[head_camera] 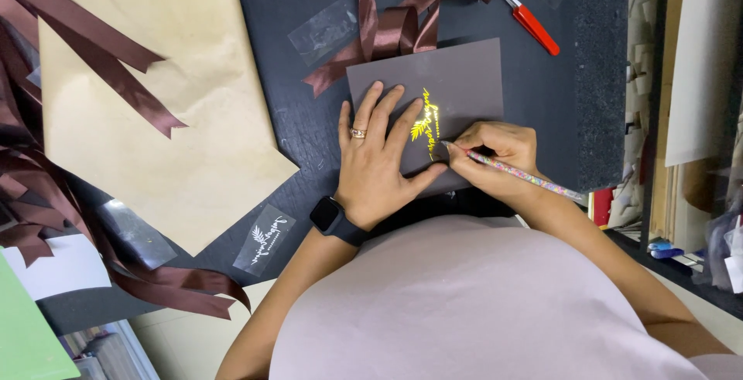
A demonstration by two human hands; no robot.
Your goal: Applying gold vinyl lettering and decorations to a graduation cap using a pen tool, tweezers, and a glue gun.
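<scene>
Head camera shows us our left hand (377, 165) nearest, fingers spread wide and pressed flat on a dark grey card (457, 86) that lies on the black counter (302, 128). Just beside it, our right hand (495, 155) has its fingers closed around a slim patterned tool (526, 176), tip touching the gold foil design (426, 122) on the card. We judge the gold design largely laid down, with detail work left. Farther off lie brown ribbon (402, 24), tan paper (147, 101) and a red-handled tweezer (532, 22)
</scene>
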